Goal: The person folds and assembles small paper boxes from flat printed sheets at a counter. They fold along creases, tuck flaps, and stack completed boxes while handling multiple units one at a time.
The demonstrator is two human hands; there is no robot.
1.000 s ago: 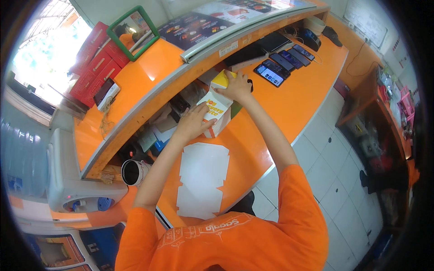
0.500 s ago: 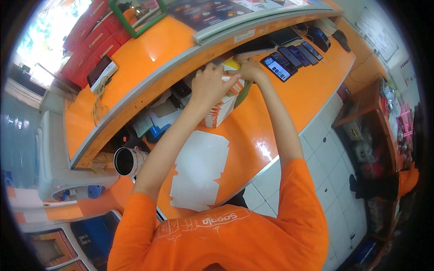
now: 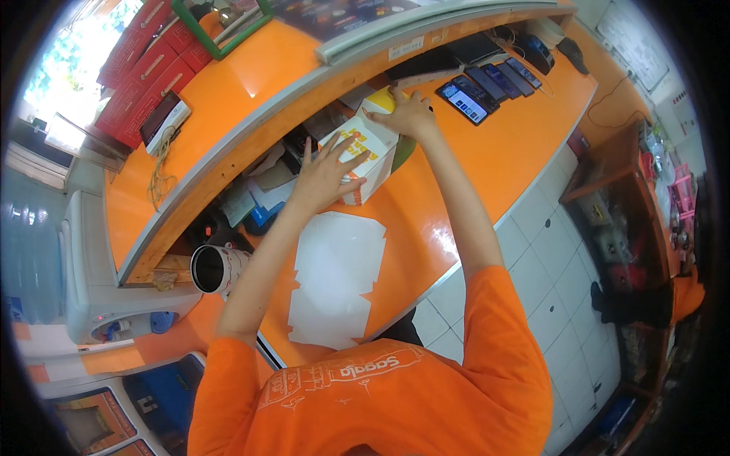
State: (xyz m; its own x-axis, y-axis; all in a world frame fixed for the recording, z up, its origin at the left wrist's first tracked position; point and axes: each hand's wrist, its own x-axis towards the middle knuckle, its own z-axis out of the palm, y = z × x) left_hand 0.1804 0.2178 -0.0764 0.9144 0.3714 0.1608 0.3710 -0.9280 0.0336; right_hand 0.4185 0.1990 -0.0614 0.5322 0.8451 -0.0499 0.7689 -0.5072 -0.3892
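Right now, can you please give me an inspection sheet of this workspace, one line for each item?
Surface: orange counter, glossy, under a raised orange shelf.
Job's things: white and orange carton box standing on the counter; flat white carton blank lying nearer the person.
Clutter: papers and small items under the shelf; metal cup on its side; row of phones.
Hands: left hand spread flat on the box side; right hand on its far top edge.
Cables: thin cables near the phones; a cord on the shelf.
Surroundings: red boxes, white tiled floor, side shelves.
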